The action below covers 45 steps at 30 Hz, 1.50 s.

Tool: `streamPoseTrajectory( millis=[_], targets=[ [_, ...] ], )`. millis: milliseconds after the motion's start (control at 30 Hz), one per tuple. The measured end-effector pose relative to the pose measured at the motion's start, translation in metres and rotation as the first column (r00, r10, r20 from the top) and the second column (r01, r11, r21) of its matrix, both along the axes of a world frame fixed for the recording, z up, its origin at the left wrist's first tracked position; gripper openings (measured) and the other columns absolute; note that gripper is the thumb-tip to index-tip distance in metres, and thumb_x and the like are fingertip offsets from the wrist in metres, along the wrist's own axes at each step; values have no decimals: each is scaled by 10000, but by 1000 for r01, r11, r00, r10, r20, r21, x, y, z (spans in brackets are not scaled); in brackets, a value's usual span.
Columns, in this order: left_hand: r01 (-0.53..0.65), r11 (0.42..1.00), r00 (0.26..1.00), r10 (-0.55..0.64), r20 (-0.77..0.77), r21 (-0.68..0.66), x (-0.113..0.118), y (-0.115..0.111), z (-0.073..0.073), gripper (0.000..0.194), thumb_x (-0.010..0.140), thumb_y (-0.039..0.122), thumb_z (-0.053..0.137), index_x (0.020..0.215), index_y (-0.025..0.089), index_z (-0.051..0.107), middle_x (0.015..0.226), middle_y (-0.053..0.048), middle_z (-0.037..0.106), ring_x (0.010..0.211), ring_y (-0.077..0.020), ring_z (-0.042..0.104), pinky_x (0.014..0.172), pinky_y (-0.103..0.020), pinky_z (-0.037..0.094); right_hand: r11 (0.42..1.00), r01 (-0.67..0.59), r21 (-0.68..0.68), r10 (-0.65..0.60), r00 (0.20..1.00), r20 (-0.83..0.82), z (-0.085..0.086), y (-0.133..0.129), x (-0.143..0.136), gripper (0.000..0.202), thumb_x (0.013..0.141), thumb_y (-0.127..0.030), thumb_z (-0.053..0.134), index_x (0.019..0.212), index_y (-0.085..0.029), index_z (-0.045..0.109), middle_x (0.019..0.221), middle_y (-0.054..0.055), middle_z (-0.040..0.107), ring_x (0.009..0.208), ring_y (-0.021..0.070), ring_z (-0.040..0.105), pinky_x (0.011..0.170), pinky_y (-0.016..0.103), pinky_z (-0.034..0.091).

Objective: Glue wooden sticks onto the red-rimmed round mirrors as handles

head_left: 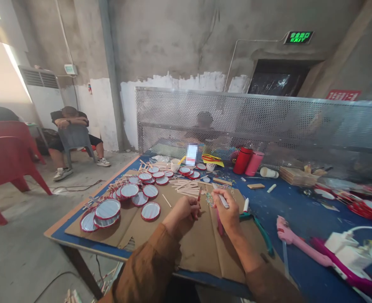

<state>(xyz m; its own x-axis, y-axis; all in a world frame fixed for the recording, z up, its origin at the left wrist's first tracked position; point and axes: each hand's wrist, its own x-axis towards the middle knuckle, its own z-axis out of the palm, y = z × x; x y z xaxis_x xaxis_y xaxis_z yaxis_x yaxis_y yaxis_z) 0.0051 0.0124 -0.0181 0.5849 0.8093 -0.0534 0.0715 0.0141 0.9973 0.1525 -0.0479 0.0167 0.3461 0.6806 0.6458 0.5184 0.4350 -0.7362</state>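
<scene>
My left hand (186,210) is closed around a thin wooden stick (200,194), which stands nearly upright with a reddish-brown upper end. To its right, my right hand (226,210) grips a whitish pen-like tube (224,202); its exact kind is unclear. Both hands hover over a brown cardboard sheet (198,248). Flat wooden sticks (186,187) lie in a loose pile beyond my left hand. Several round, red-rimmed silvery discs (150,211) are spread and stacked to the left, some with sticks attached. Beside my right wrist lie a white capped marker (246,205) and teal-handled pliers (263,233).
On the right are a pink glue gun (302,244) and a power strip with white plugs (350,248). A red bottle (243,160) and pink bottle (254,163) stand behind. A perforated metal screen (252,122) borders the table. One person (70,120) sits bent over a chair.
</scene>
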Motion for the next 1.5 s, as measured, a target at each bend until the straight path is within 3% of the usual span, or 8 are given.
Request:
streamPoseTrajectory(
  millis=[167, 400, 567, 833, 1500],
  targets=[
    [5, 1000, 1000, -4, 18, -11, 0, -4, 1, 90, 744, 174, 542, 663, 143, 520, 504, 8, 537, 416, -81, 499, 435, -204, 355, 999, -47, 11, 48, 992, -116, 1, -5, -11, 301, 879, -454, 528, 741, -196, 602, 443, -63, 465, 409, 108, 453, 451, 222, 388],
    [6, 1000, 999, -7, -52, -26, -2, -4, 6, 104, 771, 175, 560, 676, 140, 534, 492, 16, 549, 410, -76, 514, 431, -185, 351, 999, -26, 36, 34, 964, -262, -2, 9, -26, 228, 865, -403, 539, 768, -199, 571, 455, -77, 484, 421, 109, 476, 472, 217, 401],
    [11, 999, 998, -13, -56, -40, -1, 0, 2, 102, 799, 161, 545, 700, 138, 539, 485, 18, 549, 407, -80, 523, 429, -186, 360, 1000, 29, 9, -27, 985, -173, -3, 6, -21, 230, 856, -351, 540, 679, -204, 542, 435, -73, 478, 424, 109, 480, 503, 223, 408],
    [16, 999, 998, -17, -64, -28, 1, 3, -3, 109, 811, 131, 508, 706, 134, 533, 511, 13, 566, 396, -75, 524, 415, -183, 369, 1000, -18, -18, 17, 998, -66, -9, 6, -20, 239, 871, -376, 532, 714, -198, 564, 459, -65, 496, 438, 114, 486, 513, 229, 404],
    [7, 1000, 998, -8, -69, -22, -1, 2, -1, 95, 778, 156, 551, 687, 133, 537, 497, 5, 557, 394, -84, 520, 430, -190, 374, 999, -36, -34, 34, 999, -37, -8, 4, -19, 250, 877, -406, 516, 744, -200, 564, 470, -63, 499, 447, 120, 504, 517, 233, 421]
  ],
)
